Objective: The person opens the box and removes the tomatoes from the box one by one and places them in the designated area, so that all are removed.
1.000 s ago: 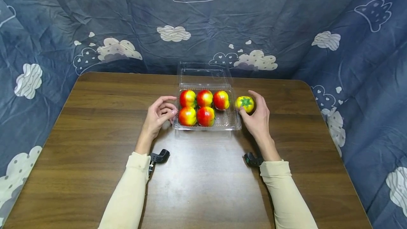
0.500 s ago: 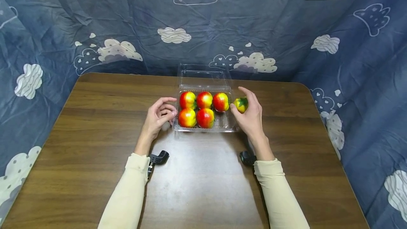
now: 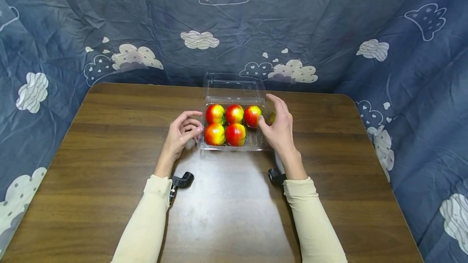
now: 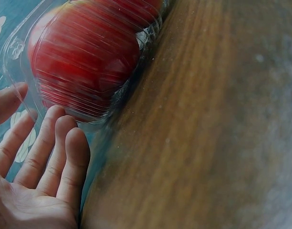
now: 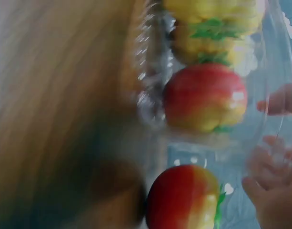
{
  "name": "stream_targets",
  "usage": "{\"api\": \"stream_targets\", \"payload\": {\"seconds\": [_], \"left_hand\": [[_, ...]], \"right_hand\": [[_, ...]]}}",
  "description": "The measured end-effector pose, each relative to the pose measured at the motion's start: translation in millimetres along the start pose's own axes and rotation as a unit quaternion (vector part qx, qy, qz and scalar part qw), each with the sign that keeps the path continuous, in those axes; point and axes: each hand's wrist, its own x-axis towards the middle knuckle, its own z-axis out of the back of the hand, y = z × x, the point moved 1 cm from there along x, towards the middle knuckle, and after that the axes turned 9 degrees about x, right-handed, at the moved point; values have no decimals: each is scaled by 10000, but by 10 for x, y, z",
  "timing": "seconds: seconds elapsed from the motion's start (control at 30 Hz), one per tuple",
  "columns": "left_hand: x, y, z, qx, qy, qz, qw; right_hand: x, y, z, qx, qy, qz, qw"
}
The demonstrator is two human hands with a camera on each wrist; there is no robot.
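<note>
A clear plastic clamshell box [image 3: 257, 139] holds several red-and-yellow toy fruits [image 3: 235, 114] with green leafy caps. My left hand [image 3: 179, 133] rests at its left wall; in the left wrist view the fingers [image 4: 76, 143] lie nearly straight against the plastic. My right hand [image 3: 279, 129] is at the box's right edge, fingers spread and curved, nothing pinched between them. In the head view its thumb overlaps the back right fruit. One more toy fruit [image 3: 272, 117] stands outside the box, mostly hidden behind this hand; the right wrist view shows this loose fruit [image 5: 181, 198] apart from the fingers.
The box's lid [image 3: 235, 86] stands open at the back, close to the far edge of the brown wooden table [image 3: 109, 153]. Behind hangs a blue cloud-patterned cloth [image 3: 175, 7]. A black camera mount is strapped at each wrist.
My right hand has moved left, off the loose toy fruit and over the box's right edge. That fruit has stayed about where it was. The left hand has not moved.
</note>
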Motion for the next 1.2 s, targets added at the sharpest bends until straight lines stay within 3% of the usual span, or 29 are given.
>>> {"api": "stream_targets", "payload": {"seconds": [0.33,0.87,1.2], "left_hand": [[-7,-3,15,29,-33,110,9999],[18,8,-31,44,39,94,9999],[6,-6,-6,62,11,105,9999]], "right_hand": [[30,34,-142,-84,816,-436,9957],[-22,43,-148,-852,1508,-268,9845],[14,69,-118,-1018,1935,-156,9757]]}}
